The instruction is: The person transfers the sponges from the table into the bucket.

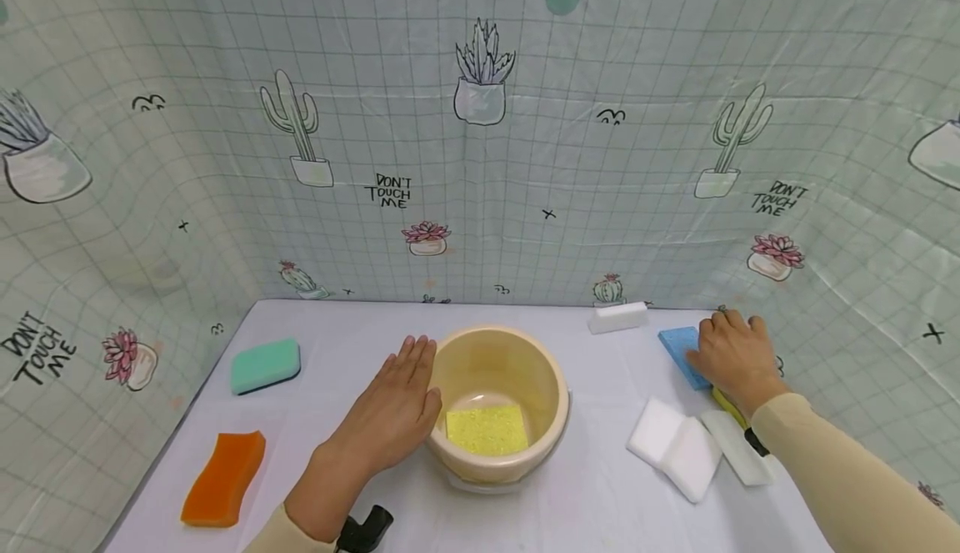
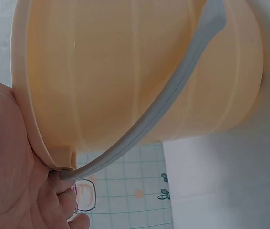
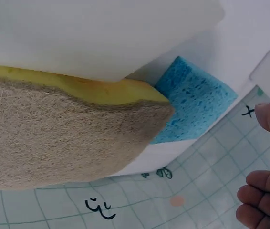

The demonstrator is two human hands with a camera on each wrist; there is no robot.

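A cream plastic bucket stands mid-table with a yellow sponge lying flat inside it. My left hand presses flat against the bucket's left wall, fingers straight. In the left wrist view the palm lies against the bucket by the rim, where its grey handle pivots. My right hand hovers over a blue sponge at the table's right edge. The right wrist view shows its fingers loosely curled and apart from the blue sponge.
A yellow-and-brown scouring sponge and white foam blocks lie under my right forearm. Another white block sits at the back. A green sponge and an orange sponge lie at the left. Patterned curtains enclose the table.
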